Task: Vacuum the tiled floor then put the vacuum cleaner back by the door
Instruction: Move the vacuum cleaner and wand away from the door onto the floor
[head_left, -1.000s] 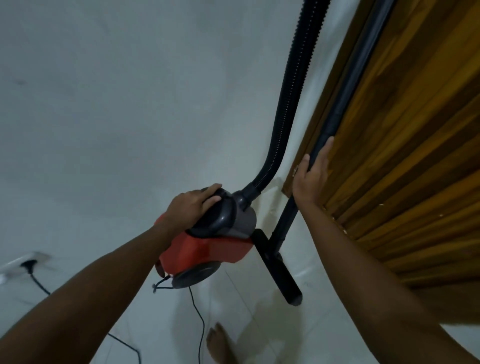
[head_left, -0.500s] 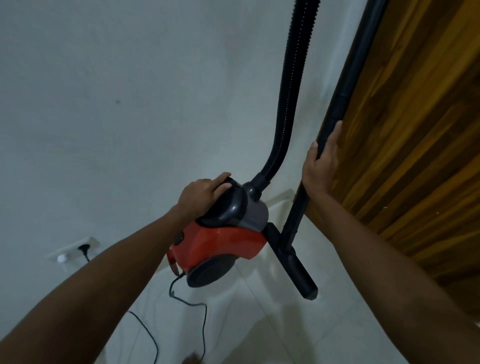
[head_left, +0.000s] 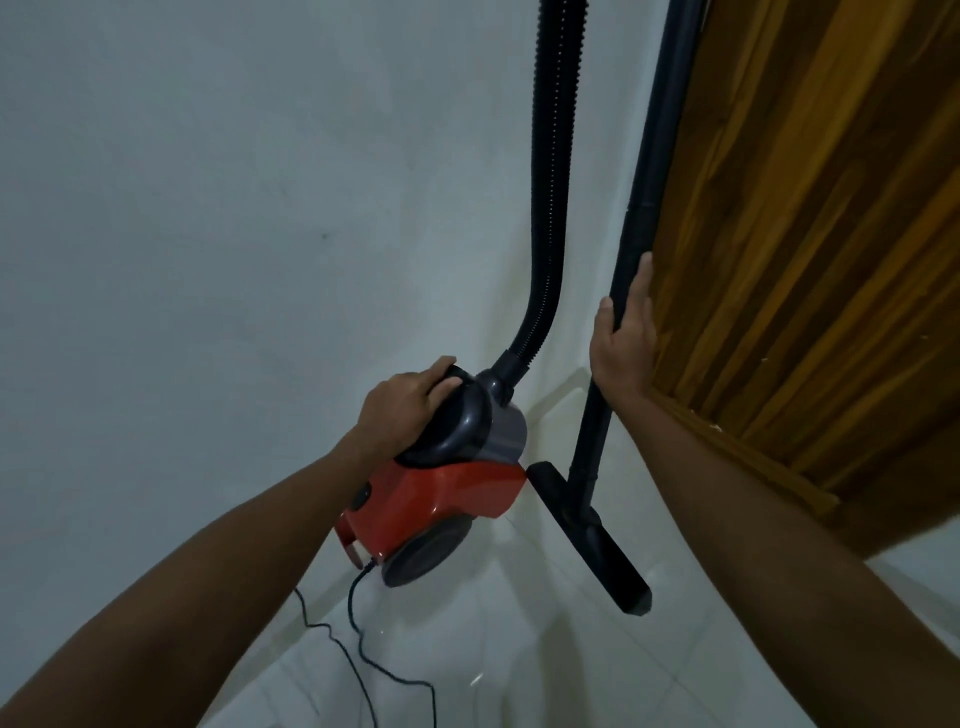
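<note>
over the last second the red canister vacuum cleaner (head_left: 441, 499) has come closer to the white wall (head_left: 208, 234) and the wand (head_left: 639, 249) has swung more upright, now standing almost parallel to the edge of the wooden door (head_left: 810, 260). the wall socket that was in view at the lower left has slipped out of sight. to me that reads as the vacuuming being over and the machine being parked by the door, nearly home.

the left hand (head_left: 402, 410) lies over the dark top handle of the canister, fingers curled around its top. the canister sits below and just right of that hand, its wheel low over the tiled floor (head_left: 519, 670); whether it touches i cannot tell. the right hand (head_left: 621, 343) is wrapped about the wand, thumb on the near side, fingers running up along the tube against the door. the floor nozzle (head_left: 592, 540) hangs well below that hand, just beside the canister. the ribbed hose (head_left: 550, 208) rises out of frame, and the power cord (head_left: 363, 654) trails loose across the tiles.
</note>
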